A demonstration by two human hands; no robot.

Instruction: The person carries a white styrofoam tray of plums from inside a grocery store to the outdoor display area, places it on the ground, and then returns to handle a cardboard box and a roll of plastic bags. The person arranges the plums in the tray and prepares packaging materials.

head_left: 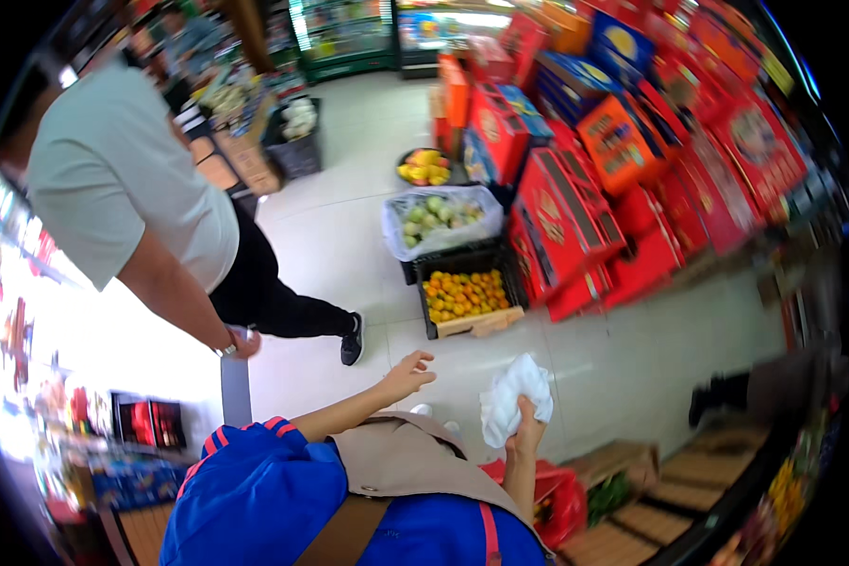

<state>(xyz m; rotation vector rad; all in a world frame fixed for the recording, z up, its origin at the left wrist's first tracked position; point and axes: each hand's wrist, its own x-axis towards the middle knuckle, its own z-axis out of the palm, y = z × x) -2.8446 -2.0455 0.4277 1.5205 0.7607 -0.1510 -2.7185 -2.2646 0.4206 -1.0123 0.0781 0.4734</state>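
My right hand (528, 428) grips a crumpled white cloth (517, 396) at its lower right edge, held out in front of my body. The cloth bunches up above the fingers and hangs over the tiled floor. To its left, my left hand (407, 377) is in the air with nothing in it, fingers loosely bent and apart. A black crate of small orange fruit (462, 297) with a piece of cardboard at its front stands on the floor ahead of both hands, touched by neither.
A person in a white shirt (132, 179) walks close by on the left. Beyond the orange fruit sit a lined crate of green fruit (439, 222) and a bowl of yellow-red fruit (426, 168). Red gift boxes (571, 208) are stacked at right. A red bag (558, 505) lies near my right forearm.
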